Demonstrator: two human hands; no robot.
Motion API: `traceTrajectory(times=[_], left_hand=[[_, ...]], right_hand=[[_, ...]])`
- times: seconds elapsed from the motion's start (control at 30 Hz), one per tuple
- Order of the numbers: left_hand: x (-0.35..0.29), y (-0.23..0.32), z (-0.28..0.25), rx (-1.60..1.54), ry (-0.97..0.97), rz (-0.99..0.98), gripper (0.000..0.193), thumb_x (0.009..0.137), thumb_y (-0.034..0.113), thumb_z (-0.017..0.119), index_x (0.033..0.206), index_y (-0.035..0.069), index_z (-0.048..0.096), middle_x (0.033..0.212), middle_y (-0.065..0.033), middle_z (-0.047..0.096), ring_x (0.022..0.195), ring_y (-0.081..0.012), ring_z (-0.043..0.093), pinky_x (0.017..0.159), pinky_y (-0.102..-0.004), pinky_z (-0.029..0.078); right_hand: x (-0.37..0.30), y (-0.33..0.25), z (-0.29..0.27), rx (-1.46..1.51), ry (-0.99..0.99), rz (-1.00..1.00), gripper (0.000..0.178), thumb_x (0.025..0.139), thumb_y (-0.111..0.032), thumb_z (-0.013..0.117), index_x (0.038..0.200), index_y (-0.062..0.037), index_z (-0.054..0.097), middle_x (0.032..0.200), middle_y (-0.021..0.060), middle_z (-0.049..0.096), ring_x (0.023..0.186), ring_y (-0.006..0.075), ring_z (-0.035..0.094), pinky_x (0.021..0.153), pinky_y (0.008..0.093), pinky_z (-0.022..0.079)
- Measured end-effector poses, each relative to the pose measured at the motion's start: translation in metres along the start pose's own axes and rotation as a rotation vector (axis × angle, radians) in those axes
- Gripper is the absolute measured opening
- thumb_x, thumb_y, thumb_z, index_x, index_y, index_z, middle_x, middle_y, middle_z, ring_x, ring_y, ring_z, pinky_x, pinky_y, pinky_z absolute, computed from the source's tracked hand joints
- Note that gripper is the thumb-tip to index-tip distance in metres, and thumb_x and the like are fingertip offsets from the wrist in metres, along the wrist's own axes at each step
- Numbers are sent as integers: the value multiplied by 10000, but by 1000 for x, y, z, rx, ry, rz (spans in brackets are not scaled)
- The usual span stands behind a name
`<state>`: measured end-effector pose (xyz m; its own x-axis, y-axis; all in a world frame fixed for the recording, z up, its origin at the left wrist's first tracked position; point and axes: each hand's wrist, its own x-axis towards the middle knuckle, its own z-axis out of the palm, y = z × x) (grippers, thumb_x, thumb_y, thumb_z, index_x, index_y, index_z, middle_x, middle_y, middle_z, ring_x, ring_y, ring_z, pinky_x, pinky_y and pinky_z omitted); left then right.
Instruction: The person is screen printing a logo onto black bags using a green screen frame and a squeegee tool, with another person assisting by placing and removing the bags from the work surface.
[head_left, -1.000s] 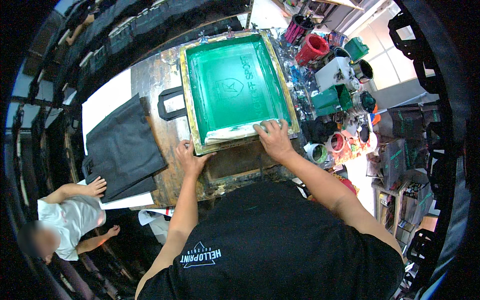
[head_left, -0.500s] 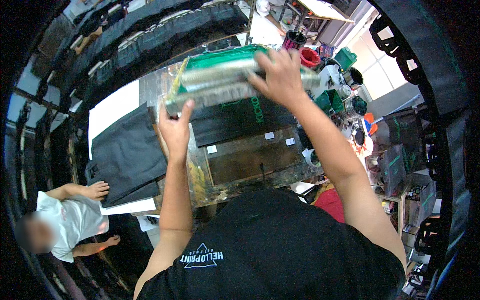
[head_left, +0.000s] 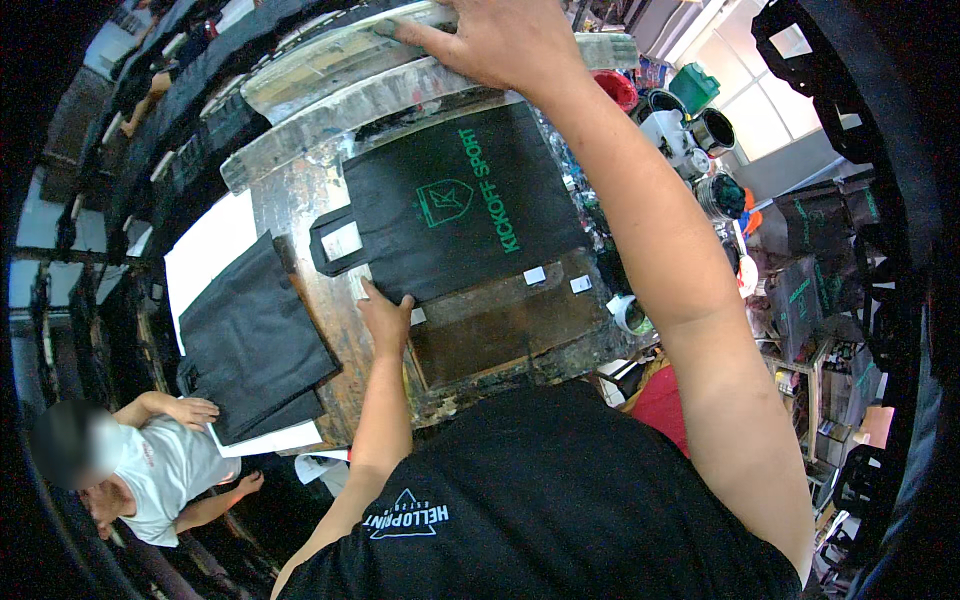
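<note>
The left hand [head_left: 388,322] has its thumb and forefinger spread well apart at the near left corner of a flat black fabric bag [head_left: 467,240]; whether those fingertips pinch the cloth or only rest by its edge, I cannot tell. The bag lies mostly beyond and to the right of them, bearing a green outlined shield [head_left: 445,202] and a line of green lettering [head_left: 487,190], while its black strap handle [head_left: 322,250] loops out just past the forefinger. High above and beyond the left fingers, the right hand [head_left: 500,40] is at a tilted, pale, ink-stained screen frame [head_left: 300,132], its thumb stretched out along the frame; the other fingers are partly hidden and cut off at the upper edge, so how far they curl cannot be told. The frame stands raised clear of the print. Nearer than the left fingers and to their right is a dark brown flat board [head_left: 480,340], with small white squares [head_left: 533,275] along its far side. To the left of those fingers lie black cloth bags [head_left: 255,340], with a co-worker's hand [head_left: 193,410] on their near corner. Right of the right fingers stand a red bucket [head_left: 614,90] and a green plastic container [head_left: 693,88].
</note>
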<state>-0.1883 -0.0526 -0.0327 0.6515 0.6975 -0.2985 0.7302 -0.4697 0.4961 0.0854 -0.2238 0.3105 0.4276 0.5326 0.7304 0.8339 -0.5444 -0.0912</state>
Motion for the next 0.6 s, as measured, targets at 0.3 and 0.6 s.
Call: traceTrajectory(times=[0.3,0.6], left_hand=[[23,33,-32,-386,122,338,796,836,61,735,1529,-26,353,1331,-332,597,1230,-383,618,1055,-433,471],[15,-87,-175,-563,103,229,479,851,32,730,1323,23,651,1373,-118,644,1293,-277,578,1089,-367,435]], right_hand=[[11,0,2,-53,-33,3,671,950,-681,499,778,-54,665,798,179,674,835,353,647,894,487,423],[-7,5,17,-264,-45,-25,536,934,-604,577,1115,-124,734,1014,155,730,994,323,674,874,501,446]])
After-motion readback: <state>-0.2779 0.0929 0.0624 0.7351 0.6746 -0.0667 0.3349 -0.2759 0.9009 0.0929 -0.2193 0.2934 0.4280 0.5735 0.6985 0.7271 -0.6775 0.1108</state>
